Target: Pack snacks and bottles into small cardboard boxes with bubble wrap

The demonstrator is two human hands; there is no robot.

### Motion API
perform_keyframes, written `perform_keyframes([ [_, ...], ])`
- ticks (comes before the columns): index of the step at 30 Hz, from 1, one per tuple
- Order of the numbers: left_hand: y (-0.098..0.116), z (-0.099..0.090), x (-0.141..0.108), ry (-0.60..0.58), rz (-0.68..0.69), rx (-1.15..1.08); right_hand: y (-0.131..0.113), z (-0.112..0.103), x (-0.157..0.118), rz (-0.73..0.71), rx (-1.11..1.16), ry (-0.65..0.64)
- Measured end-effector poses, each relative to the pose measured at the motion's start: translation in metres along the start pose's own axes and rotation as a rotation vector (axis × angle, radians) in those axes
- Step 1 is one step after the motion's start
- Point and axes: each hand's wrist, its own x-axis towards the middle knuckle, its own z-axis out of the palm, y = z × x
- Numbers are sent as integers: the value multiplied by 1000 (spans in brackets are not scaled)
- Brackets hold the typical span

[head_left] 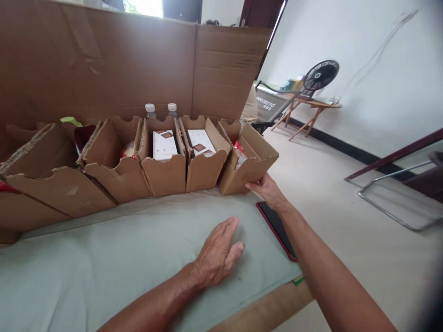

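Note:
My right hand (268,191) grips the lower right side of the rightmost cardboard bin (238,177), which holds a red and clear packet (240,152). Some of its fingers are hidden behind the bin. Over the pale green cloth (138,258), my left hand (219,251) is empty, its thumb apart from the other fingers. Two neighbouring bins hold white boxes with brown diamond shapes, one in the middle bin (165,145) and one in the bin to its right (200,142). Farther left, a bin (116,177) has a small packet inside.
A dark phone with a red edge (277,230) lies beneath my right forearm. Two white-capped bottles (150,110) stand behind the bins, before a tall cardboard panel (121,64). On the right are a folding chair (272,106) and a fan (320,76) on a wooden table (325,105).

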Motion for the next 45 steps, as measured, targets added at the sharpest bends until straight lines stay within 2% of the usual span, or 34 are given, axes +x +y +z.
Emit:
perform_keyframes([
  [5,0,-1,5,28,13,-1,-7,4,38,10,11,-128],
  [8,-2,1,8,51,10,-4,-13,4,44,8,-41,-120],
  [10,-2,2,8,72,-2,-22,-20,2,38,-7,-103,-23],
  [12,-2,2,9,84,-9,-45,-35,2,24,-52,-175,157],
  [14,-2,2,9,85,-4,-65,-59,10,6,-128,-238,314],
  [15,-2,2,9,87,-1,-73,-73,18,-3,-170,-263,342],
  [16,-3,3,9,92,1,-82,-88,29,-10,-212,-283,325],
  [17,-3,4,9,103,1,-92,-102,43,-15,-246,-307,252],
  [19,-5,6,9,150,-8,-131,-127,74,-15,-292,-406,44],
  [21,-7,8,10,210,-24,-168,-142,102,-5,-273,-643,-131],
  [23,-7,7,9,280,-42,-183,-147,119,5,-237,-821,-165],
  [26,-5,-3,-3,362,-66,-175,-147,122,1,-242,-845,-93],
  [28,-3,-13,-24,385,-73,-181,-144,112,-22,-247,-829,-75],
  [31,0,-32,-68,425,-70,-168,-142,87,-82,-287,-759,-44],
  [33,0,-49,-91,506,-90,-142,-141,69,-130,-391,-679,-3],
  [35,2,-70,-102,597,-136,-120,-138,50,-178,-519,-610,35],
  [38,9,-100,-91,616,-136,-133,-130,21,-237,-581,-579,78],
  [41,18,-120,-63,460,-16,-261,-121,2,-276,-484,-558,131],
  [43,24,-121,-51,344,31,-399,-118,2,-292,-403,-527,159],
  [45,28,-114,-52,342,26,-497,-117,9,-299,-353,-474,183],
])
